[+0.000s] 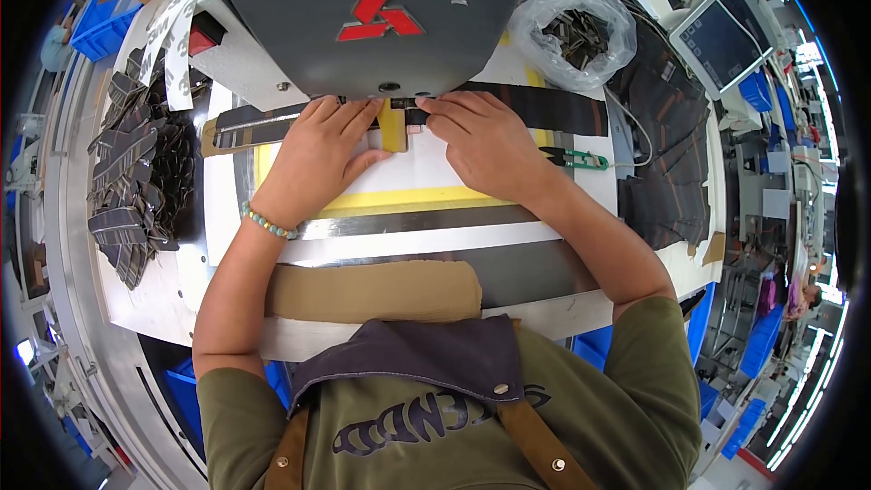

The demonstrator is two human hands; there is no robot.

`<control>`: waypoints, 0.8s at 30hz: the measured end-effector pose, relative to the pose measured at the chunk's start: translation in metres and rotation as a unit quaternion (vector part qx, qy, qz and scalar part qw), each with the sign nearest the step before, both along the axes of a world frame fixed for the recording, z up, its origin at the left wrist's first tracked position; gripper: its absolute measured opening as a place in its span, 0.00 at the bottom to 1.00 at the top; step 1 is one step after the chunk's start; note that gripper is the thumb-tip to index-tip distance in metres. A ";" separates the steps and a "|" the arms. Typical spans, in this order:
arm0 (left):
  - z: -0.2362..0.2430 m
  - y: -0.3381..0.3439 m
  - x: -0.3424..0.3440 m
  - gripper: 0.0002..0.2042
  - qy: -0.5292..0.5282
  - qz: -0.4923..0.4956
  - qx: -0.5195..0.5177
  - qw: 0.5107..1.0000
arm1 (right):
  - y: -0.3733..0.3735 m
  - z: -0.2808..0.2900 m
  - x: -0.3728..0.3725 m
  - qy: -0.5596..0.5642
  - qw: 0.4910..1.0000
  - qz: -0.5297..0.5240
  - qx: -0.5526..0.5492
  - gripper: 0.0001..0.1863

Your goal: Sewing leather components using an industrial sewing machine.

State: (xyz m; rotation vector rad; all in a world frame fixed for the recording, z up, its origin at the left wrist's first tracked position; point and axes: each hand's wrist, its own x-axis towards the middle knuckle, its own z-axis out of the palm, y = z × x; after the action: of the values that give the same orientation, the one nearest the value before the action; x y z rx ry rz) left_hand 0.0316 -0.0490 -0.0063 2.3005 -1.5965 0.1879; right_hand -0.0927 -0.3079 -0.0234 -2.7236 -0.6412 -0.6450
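My left hand (322,159), with a beaded bracelet, rests its spread fingertips on a dark strap (245,125) beneath the machine head, thumb beside a yellow block (392,127). On the other side of that block, my right hand (472,145) has bent fingers drawn together at a dark striped fabric band (553,109); what its fingertips hold is hidden. Green-handled snips (585,160) lie to the right of my right hand. The white work plate (399,174) with yellow tape shows between my wrists.
Dark machine head (381,54) ahead; piled fabric pieces (127,172) left; plastic bag (608,36) of small dark pieces, stacked dark fabric (662,181) and tilted screen (717,27) right; cardboard strip (372,290) near me. Blue bins (762,336) and people (803,299) sit beyond the table.
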 end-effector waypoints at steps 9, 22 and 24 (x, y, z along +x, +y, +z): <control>0.000 -0.001 0.001 0.30 0.000 0.005 0.001 1.000 | 0.001 -0.001 0.001 -0.001 1.000 -0.005 -0.011 0.17; 0.107 0.041 -0.038 0.24 0.186 -0.017 0.126 0.974 | 0.000 -0.003 0.003 -0.004 1.000 -0.017 -0.013 0.15; 0.162 0.071 -0.045 0.27 0.159 -0.143 0.031 0.976 | -0.001 -0.006 0.003 0.003 1.000 -0.019 -0.008 0.15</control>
State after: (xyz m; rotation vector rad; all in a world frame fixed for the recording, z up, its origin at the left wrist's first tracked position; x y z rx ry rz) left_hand -0.0133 0.0223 0.1553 1.9869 -1.7510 -0.2884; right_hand -0.0894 -0.3092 -0.0291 -2.7585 -0.5959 -0.6417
